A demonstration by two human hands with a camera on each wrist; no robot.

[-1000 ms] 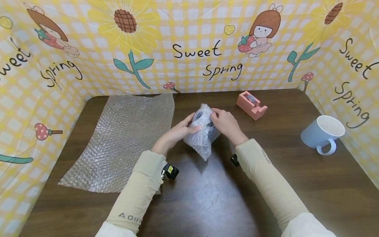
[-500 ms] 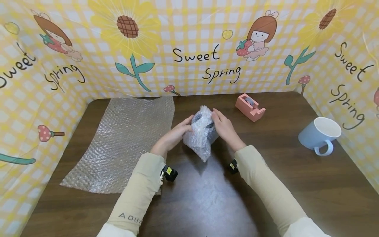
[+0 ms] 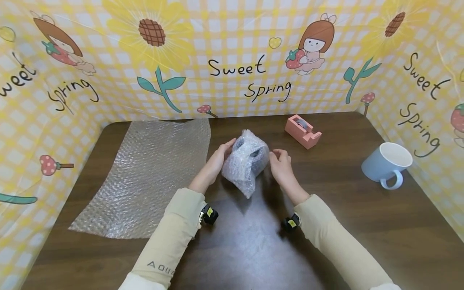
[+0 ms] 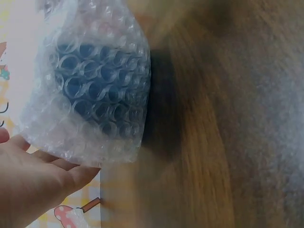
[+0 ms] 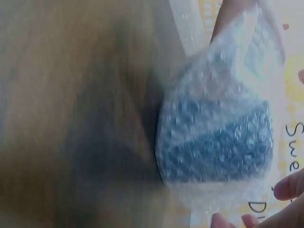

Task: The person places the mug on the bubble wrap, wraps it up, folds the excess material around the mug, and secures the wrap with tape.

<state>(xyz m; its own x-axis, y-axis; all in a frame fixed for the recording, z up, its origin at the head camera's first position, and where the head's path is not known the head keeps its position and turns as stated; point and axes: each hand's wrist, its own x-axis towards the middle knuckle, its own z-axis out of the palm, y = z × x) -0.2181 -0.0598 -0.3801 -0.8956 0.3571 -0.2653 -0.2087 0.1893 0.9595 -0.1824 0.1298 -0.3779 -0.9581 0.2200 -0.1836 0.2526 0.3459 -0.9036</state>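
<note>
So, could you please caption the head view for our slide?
Left hand touching a bubble-wrapped bundle, right hand beside it; bubble-wrap sheet, pink tape dispenser and blue mug on the table.

Wrapped bundle (image 3: pixel 246 161) sits on the table (image 3: pixel 344 175) at mid-frame. My left hand (image 3: pixel 217 159) lies against its left side; my right hand (image 3: pixel 282 167) is just beside its right side, contact unclear. Flat bubble-wrap sheet (image 3: pixel 152 181) lies left of the bundle, from the rear table edge toward the lower left of the frame. Tape dispenser (image 3: pixel 302 132) stands behind and right of the bundle. Mug (image 3: pixel 380 165) stands farther right, nearer me than the dispenser. Printed cloth (image 3: pixel 232 40) hangs behind the table and along both sides.
</note>
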